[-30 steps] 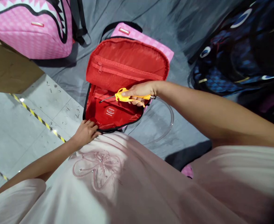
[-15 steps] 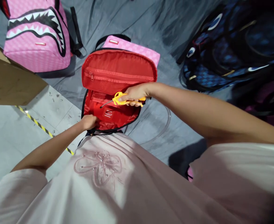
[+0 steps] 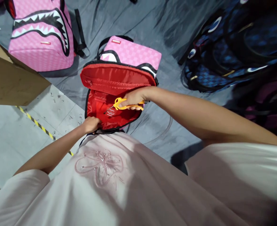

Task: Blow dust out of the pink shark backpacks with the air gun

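A pink backpack with a red lining (image 3: 98, 108) stands unzipped in front of my shirt, its flap (image 3: 119, 75) tipped back and partly lowered over the opening. My left hand (image 3: 91, 125) is closed on the left side of its rim; the fingertips are hidden inside. Over the opening, my right hand (image 3: 135, 98) grips a yellow air blow gun (image 3: 126, 105). Its thin metal nozzle points down and left into the bag, near a printed white label (image 3: 110, 112) on the lining. Behind the flap lies a pink checked piece (image 3: 138, 53) with parts of a shark-mouth print.
A pink shark-mouth backpack (image 3: 42, 40) lies at upper left beside a cardboard box (image 3: 13, 75). Dark blue checked backpacks (image 3: 206, 75) lie at right on the grey sheet (image 3: 157, 28). A clear hose (image 3: 168, 127) curves right of the bag. Yellow-black tape (image 3: 39, 124) crosses the floor.
The flap has tipped forward and down, so more of the pink shark-print piece shows behind it. Both hands keep their grips; the blow gun has shifted slightly down.
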`<state>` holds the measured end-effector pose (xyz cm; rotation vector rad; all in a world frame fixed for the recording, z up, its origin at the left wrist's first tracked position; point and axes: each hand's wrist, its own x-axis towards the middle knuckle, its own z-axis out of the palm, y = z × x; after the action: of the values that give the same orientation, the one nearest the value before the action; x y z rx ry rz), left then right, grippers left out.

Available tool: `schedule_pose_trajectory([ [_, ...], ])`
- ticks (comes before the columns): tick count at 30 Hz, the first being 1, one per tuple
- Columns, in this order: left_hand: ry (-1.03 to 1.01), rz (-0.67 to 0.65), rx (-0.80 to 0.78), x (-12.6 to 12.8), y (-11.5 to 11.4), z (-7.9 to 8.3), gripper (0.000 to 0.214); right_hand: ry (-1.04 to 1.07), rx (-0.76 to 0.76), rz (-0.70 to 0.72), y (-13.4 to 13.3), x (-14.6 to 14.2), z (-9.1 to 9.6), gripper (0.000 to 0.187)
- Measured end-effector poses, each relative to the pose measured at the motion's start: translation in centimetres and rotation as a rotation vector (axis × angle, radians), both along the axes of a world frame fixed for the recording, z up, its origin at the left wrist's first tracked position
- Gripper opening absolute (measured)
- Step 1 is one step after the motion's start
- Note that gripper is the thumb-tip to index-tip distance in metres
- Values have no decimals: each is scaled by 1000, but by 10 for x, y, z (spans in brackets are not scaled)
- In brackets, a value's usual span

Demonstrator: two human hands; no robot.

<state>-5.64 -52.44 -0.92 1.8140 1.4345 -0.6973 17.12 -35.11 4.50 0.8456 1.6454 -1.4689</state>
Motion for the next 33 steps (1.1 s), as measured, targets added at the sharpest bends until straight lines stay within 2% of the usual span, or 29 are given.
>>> schedule_pose_trajectory([
  [3, 10, 70, -74, 4, 21, -11, 27, -93, 1, 47, -6, 7, 13, 42],
  [7, 49, 76, -101, 15, 46, -32, 30, -245, 28, 84, -19, 16, 28, 42],
  [9, 47, 81, -105, 18, 49, -39, 33, -320, 57, 61, -26, 19, 32, 46],
  [11, 42, 81, -122, 19, 47, -38, 33, -400, 102, 13, -31, 20, 34, 50],
  [13, 32, 82, -105, 20, 40, -25, 36, -460, 147, -25, -33, 20, 34, 50],
  [14, 10, 87, -18, 20, 36, -13, 41, -473, 169, -30, -33, 20, 33, 48],
  [18, -152, 85, 691, 24, 33, 48, 59, -430, 244, 46, -36, 24, 30, 47],
  [19, -184, 59, 812, 23, 37, 60, 63, -406, 282, 65, -42, 25, 30, 47],
  [21, -226, -16, 872, 19, 56, 73, 73, -368, 443, 88, -63, 25, 30, 43],
  [23, -251, -92, 837, 11, 85, 68, 87, -367, 670, 68, -97, 20, 30, 38],
  [25, -228, -137, 752, 5, 120, 49, 108, -400, 839, 9, -138, 7, 28, 36],
  [28, -181, -188, 586, 4, 165, 19, 129, -374, 872, -69, -187, -27, 14, 31],
  [30, -182, -234, 511, 7, 183, 9, 128, -353, 891, -110, -200, -57, -2, 29],
  [33, -175, -307, 492, 11, 192, 10, 113, -387, 943, -209, -189, -102, -31, 34],
])
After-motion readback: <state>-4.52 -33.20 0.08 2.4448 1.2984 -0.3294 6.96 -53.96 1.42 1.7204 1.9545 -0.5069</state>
